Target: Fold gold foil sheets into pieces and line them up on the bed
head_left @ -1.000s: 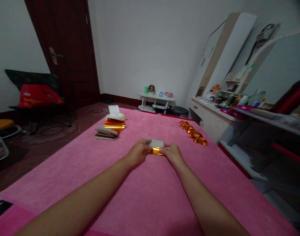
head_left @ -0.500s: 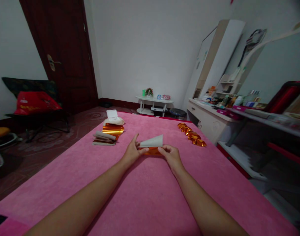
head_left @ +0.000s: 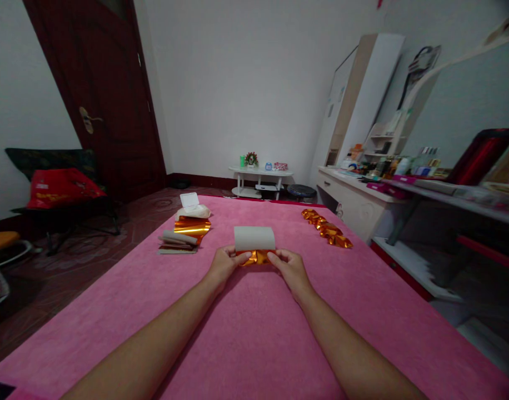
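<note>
Between my two hands is a sheet of orange foil (head_left: 257,258), with a curled piece of grey paper (head_left: 254,238) standing up behind it. My left hand (head_left: 228,265) pinches the left end of the foil, thumb on top. At the right end, my right hand (head_left: 291,265) grips the foil the same way. The foil's near edge looks creased and shiny. What lies under the fingers is hidden. All of this is just above or on the pink cloth (head_left: 254,322); I cannot tell which.
To the left lie a stack of folded grey paper (head_left: 177,243), orange foil sheets (head_left: 191,226) and a white pack with a raised lid (head_left: 191,206). A row of twisted orange foil pieces (head_left: 326,228) is on the right. Beyond the cloth stands a white low table (head_left: 260,171).
The grey paper has gone from a slanted shape to an even curl standing upright. My left fingers have closed in from a spread position, and the foil's near edge is now crinkled.
</note>
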The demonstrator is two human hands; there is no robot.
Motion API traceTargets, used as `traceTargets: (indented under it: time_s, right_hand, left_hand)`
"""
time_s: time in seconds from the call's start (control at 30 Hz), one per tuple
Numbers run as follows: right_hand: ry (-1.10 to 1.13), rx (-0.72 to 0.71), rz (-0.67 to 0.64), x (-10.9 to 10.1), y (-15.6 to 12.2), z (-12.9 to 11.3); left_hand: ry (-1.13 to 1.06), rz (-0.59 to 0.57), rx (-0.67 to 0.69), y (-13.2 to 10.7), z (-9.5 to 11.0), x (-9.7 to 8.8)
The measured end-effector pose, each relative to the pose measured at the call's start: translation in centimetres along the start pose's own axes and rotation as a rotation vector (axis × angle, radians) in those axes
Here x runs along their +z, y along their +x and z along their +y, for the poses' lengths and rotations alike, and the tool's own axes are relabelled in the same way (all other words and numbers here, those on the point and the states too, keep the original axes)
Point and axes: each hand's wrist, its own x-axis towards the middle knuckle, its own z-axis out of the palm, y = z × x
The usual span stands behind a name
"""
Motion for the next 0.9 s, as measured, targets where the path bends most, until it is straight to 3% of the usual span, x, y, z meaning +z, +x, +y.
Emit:
traceTargets:
  time_s: [0.17,0.43,0.7,0.9]
  right_hand:
    - [-0.004,-0.103,0.143,0.0,-0.2,-0.3]
    - [-0.131,-0.184,0.137,0.1,-0.3,-0.9]
    - [0.172,0.047,0.187,0.7,-0.4,-0.9]
    - [0.224,0.083,0.228,1.1,-0.4,-0.3]
  left_hand:
    - [-0.016,0.051,0.003,0.0,-0.1,0.1]
    - [0.012,0.055,-0.026,0.1,-0.2,0.0]
    - [-0.027,0.049,-0.046,0.0,-0.3,0.1]
    - [-0.099,0.050,-0.032,0.0,-0.5,0.2]
